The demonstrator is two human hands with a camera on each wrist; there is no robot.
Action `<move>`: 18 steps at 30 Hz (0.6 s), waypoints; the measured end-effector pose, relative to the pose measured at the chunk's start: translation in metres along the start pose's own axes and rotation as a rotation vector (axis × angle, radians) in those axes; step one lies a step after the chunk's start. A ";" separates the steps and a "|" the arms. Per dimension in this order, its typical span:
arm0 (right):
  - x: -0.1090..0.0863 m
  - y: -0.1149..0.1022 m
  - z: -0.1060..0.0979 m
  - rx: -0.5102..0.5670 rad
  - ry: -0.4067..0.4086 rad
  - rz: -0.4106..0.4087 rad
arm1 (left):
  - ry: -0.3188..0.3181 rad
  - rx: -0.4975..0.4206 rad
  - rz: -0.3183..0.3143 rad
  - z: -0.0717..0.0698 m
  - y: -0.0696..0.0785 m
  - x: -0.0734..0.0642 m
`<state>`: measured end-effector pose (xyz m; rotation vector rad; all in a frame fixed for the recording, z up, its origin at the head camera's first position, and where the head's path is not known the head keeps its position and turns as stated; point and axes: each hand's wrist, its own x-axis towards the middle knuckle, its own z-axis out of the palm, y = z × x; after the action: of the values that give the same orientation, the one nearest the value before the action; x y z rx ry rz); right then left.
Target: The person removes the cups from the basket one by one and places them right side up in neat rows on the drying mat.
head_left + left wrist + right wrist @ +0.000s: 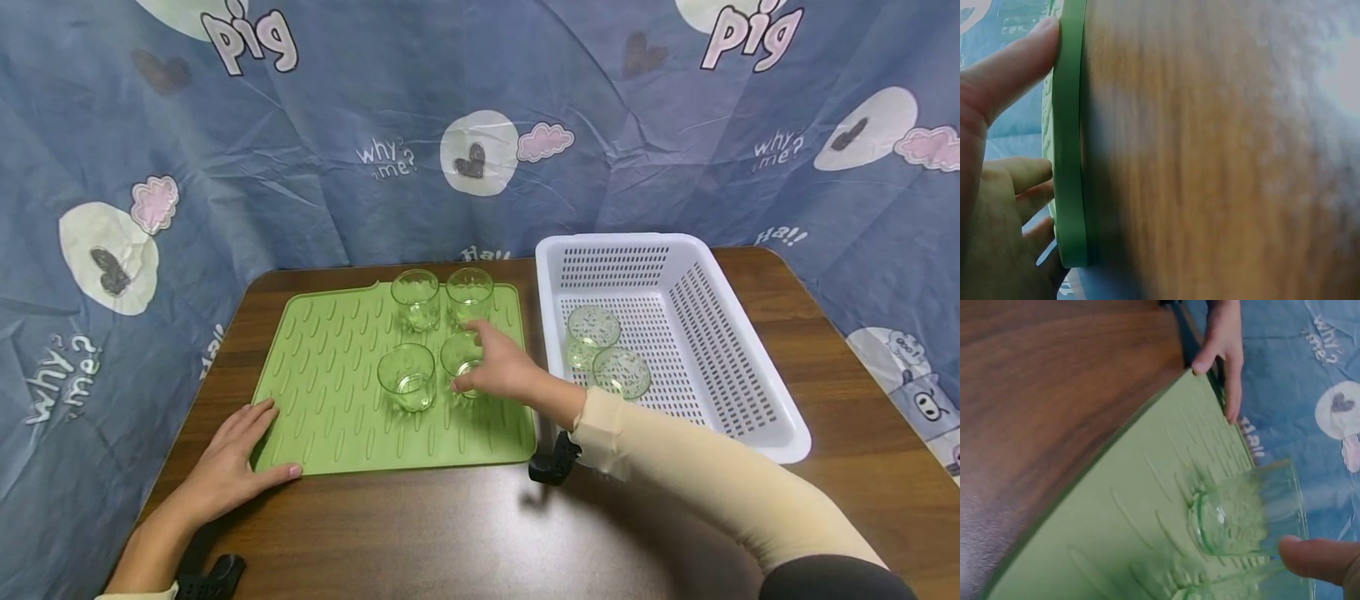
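Glass (pixel 459 360) stands on the green mat (pixel 322 379), the right hand's (pixel 506 367) grip curled round it, thumb nearest me. My left hand (pixel 234 458) lies relaxed at the mat's corner. I'd keep the base flat, then loosen evenly, sparing the neighbouring glass (pixel 407 375) any knock.

Four clear glasses (pixel 406 372) — upright, two-by-two — stand on the green mat (pixel 322 375)

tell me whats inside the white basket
Two clear glasses are in the white basket's left side. The right sleeve covers its near left part, so anything there is hidden.
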<state>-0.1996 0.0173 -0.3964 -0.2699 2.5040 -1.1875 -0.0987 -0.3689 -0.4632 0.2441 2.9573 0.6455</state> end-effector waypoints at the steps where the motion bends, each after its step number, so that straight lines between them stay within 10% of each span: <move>1: -0.001 0.000 0.001 0.010 0.014 0.009 | 0.002 0.001 0.001 0.000 -0.001 0.000; 18: -0.009 0.002 -0.001 0.039 0.015 0.034 | 0.021 -0.017 0.020 0.001 -0.001 0.000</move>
<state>-0.1915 0.0219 -0.3950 -0.2090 2.4851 -1.2275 -0.0992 -0.3695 -0.4649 0.2676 2.9717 0.6792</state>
